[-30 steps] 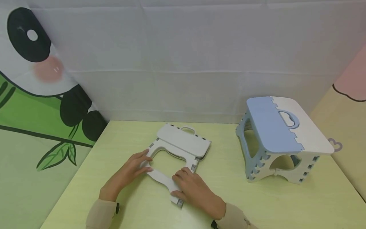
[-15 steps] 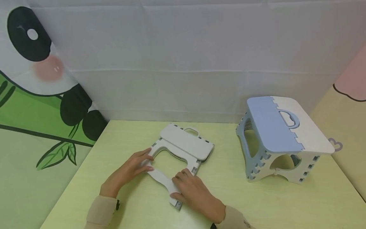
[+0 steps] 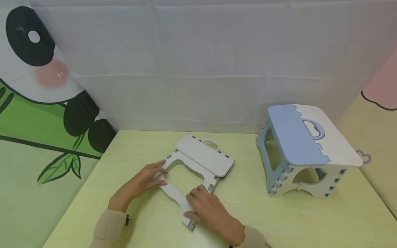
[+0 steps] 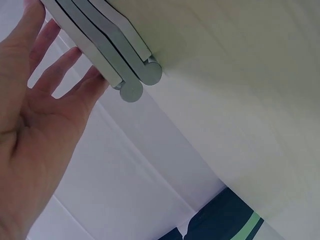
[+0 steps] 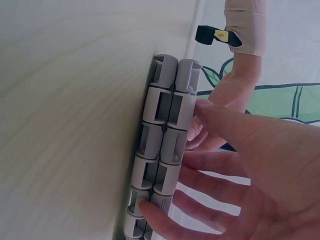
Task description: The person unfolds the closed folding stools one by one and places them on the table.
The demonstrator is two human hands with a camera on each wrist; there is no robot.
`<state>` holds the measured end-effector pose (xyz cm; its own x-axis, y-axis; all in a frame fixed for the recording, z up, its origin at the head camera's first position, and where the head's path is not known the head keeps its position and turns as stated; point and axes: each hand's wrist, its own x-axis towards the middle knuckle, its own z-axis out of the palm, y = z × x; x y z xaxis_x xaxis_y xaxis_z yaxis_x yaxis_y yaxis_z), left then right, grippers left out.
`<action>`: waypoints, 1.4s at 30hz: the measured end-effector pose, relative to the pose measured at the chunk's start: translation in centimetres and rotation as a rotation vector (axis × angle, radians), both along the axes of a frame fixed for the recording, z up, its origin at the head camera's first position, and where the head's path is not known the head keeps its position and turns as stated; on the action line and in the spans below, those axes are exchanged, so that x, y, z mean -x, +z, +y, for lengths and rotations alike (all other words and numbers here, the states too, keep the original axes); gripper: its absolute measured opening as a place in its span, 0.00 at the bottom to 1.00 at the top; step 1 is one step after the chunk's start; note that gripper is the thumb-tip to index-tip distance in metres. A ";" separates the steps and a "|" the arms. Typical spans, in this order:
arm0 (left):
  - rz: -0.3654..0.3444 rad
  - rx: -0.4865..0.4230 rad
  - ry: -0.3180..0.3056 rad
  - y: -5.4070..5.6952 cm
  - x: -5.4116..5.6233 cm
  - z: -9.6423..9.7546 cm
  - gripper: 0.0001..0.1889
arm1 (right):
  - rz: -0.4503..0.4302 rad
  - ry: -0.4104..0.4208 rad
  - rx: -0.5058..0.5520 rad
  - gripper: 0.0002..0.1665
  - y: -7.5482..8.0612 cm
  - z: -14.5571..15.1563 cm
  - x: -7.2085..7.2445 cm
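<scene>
A white folding stool [image 3: 203, 155] lies folded flat on the table in the head view, its small carry handle [image 3: 212, 142] at the far side. My left hand [image 3: 141, 186] rests with extended fingers on the left side of its leg frame, thumb on the near bar. My right hand [image 3: 214, 213] grips the frame's right near corner, fingers bent over it. The left wrist view shows the folded layers [image 4: 95, 37] edge-on beside my left hand [image 4: 50, 115]. From the right wrist, grey and white hinge knuckles [image 5: 155, 150] run along the edge that my right hand [image 5: 270, 175] holds.
A blue and white folding stool [image 3: 291, 137] stands unfolded on the right of the pale yellow table [image 3: 248, 220]. Behind the table hangs a white cloth backdrop [image 3: 186, 69]. A cartoon print [image 3: 40, 86] covers the left side.
The folded stool has turned clockwise on the table: its handle end has shifted right and its near corner left. My right hand moves slightly with it; the left stays nearly in place.
</scene>
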<state>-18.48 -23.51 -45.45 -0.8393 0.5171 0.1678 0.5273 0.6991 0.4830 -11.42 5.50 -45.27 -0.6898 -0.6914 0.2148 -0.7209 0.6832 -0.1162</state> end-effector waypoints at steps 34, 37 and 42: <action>0.242 0.060 0.087 0.6 -1.8 3.0 0.17 | -0.101 0.069 0.154 0.18 1.2 1.3 1.0; 0.320 0.058 0.101 0.5 -1.9 3.5 0.18 | -0.069 0.061 0.210 0.18 1.1 1.5 1.4; 0.368 0.070 0.131 0.4 -1.9 4.5 0.18 | -0.018 0.025 0.258 0.16 1.0 1.7 2.2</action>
<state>-16.61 -19.01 -45.07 -0.7895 0.4303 0.4377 0.5601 0.7967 0.2269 -13.63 7.22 -44.31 -0.6787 -0.6319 0.3744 -0.7333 0.6113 -0.2975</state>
